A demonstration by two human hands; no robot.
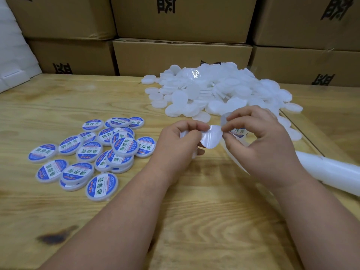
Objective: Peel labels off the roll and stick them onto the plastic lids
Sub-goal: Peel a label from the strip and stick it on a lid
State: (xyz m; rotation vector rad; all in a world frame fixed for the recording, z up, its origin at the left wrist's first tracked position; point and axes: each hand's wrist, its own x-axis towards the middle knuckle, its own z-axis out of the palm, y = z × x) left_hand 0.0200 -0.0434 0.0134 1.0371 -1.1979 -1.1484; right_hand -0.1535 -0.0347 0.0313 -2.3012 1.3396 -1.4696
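Note:
My left hand (180, 142) and my right hand (259, 141) meet above the wooden table (194, 201). Between them is a round label (211, 137), seen from its pale glossy back, partly lifted. My left hand pinches it and curls round a white lid (183, 135), mostly hidden. My right hand pinches the label strip (238, 131), where a blue and white printed label shows under the fingers. The strip's backing trails to the right towards a white roll (331, 172). A heap of plain white lids (218, 90) lies behind my hands. Several labelled lids (93, 152) lie at the left.
Stacked cardboard boxes (181, 55) with black print line the back of the table. White foam sheets (13, 55) lean at the far left. A dark burn mark (56, 235) shows on the wood at the front left.

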